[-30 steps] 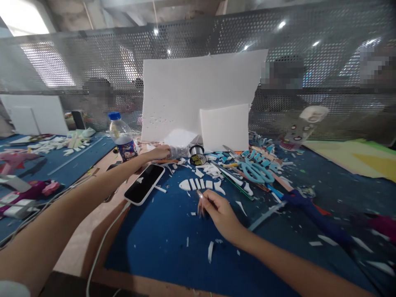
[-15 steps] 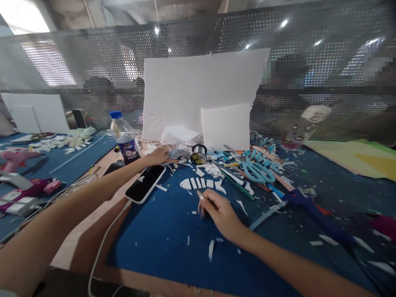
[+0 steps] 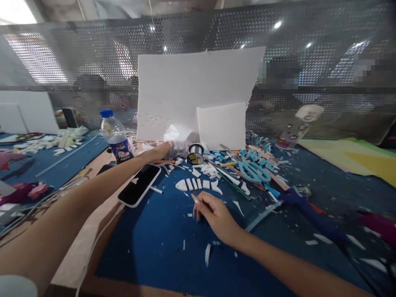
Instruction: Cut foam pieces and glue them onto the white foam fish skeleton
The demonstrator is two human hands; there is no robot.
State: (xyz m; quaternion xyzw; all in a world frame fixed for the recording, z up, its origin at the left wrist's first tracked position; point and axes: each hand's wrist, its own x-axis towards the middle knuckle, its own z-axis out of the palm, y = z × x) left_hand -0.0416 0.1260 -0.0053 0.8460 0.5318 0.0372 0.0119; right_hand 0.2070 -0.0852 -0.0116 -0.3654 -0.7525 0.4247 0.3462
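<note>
My left hand reaches to the back of the blue mat and grips a crumpled clear plastic bag, its fingertips partly hidden in the film. Close to the bag stands a spool of clear line with a black and yellow label. My right hand hovers low over the mat, fingers curled together, with nothing visible in them. Just beyond it lies a row of white foam pieces laid out as a fish, with a rounded head, several strips and a forked tail.
A phone on a cable and a Pepsi bottle are on the left. Blue-handled scissors, foam scraps and a dark blue glue gun lie right. White foam boards stand behind, before a perforated metal screen.
The view has turned slightly right, so things appear farther left. My left hand has pushed deeper into the plastic bag, which has shifted and bunched up. My right hand holds the same pose.
</note>
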